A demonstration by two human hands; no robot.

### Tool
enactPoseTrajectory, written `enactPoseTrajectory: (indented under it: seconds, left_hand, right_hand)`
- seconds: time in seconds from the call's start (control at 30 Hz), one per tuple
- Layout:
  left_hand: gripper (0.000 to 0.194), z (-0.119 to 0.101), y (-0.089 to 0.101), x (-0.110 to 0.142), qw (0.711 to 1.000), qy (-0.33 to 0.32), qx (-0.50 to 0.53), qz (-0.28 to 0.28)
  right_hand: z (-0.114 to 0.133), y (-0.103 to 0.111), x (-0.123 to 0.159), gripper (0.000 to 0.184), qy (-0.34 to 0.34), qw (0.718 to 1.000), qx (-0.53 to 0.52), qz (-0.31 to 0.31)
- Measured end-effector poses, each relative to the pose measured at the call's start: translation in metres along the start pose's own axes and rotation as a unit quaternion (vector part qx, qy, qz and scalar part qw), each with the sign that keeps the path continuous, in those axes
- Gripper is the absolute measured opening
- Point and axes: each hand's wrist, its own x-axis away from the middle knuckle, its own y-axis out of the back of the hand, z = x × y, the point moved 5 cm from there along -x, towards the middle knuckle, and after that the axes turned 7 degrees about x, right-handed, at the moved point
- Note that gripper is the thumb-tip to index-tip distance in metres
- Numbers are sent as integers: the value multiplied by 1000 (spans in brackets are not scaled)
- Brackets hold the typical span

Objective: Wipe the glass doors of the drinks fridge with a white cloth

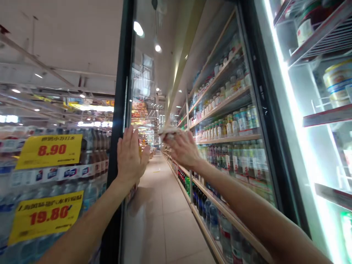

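A glass fridge door [154,190] with a black frame stands swung open in front of me. My left hand [130,156] lies flat with fingers stretched up, against the door's left frame edge and the glass beside it. Higher and to the right, my right hand [183,146] is closed on a pale cloth [171,132], at the middle of the pane. The cloth is blurred and partly covered by the fingers. I cannot tell how firmly it presses on the glass.
At right is the lit fridge interior with wire shelves [327,38] and a tin [339,82]. Bottle packs [95,146] with yellow price signs [49,151] stand at left. Shelves of bottles [228,126] and a tiled floor [165,220] appear in the pane.
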Motion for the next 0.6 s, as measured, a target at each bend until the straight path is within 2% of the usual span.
enactPoseTrajectory:
  seconds: [0.03, 0.1, 0.17, 0.2, 0.23, 0.3, 0.33, 0.37, 0.4, 0.43, 0.5, 0.53, 0.6]
  left_hand:
    - [60, 0, -2, 2, 1000, -4, -5, 12]
    - [61, 0, -9, 5, 999, -16, -18, 32]
    - [62, -4, -18, 8, 998, -29, -28, 43]
    - [62, -7, -23, 9, 998, -35, -31, 48]
    - [62, -10, -28, 10, 997, -39, -31, 53]
    - [62, -15, -36, 12, 997, -44, -27, 59]
    - [62, -17, -40, 12, 997, -46, -23, 63]
    - [62, -18, -42, 13, 997, -45, -20, 66]
    - [62, -19, -43, 13, 997, -44, -17, 68]
    - [63, -19, -44, 14, 997, -42, -16, 69]
    - [63, -19, -44, 14, 997, -39, -15, 70]
    - [63, -19, -44, 14, 997, -37, -16, 68]
    - [63, -19, -44, 15, 997, -37, -19, 67]
  right_hand:
    - [-30, 3, 6, 44, -88, 996, 17, -2]
    - [-85, 9, 18, 49, -213, 976, 44, -16]
    - [-117, 14, 34, 51, -308, 949, 67, -18]
    - [-121, 14, 41, 51, -311, 948, 72, -8]
    - [-117, 12, 47, 50, -276, 959, 70, 12]
    - [-103, 8, 59, 47, -153, 985, 55, 62]
    - [-101, 7, 65, 45, -112, 989, 52, 79]
    - [-106, 8, 72, 46, -105, 989, 55, 85]
    - [-118, 11, 77, 47, -142, 985, 64, 78]
    - [-134, 15, 82, 49, -211, 972, 79, 61]
    - [-157, 21, 87, 54, -328, 939, 100, 22]
    - [-159, 20, 86, 55, -350, 931, 102, 12]
    - [-140, 15, 79, 53, -314, 945, 90, 12]
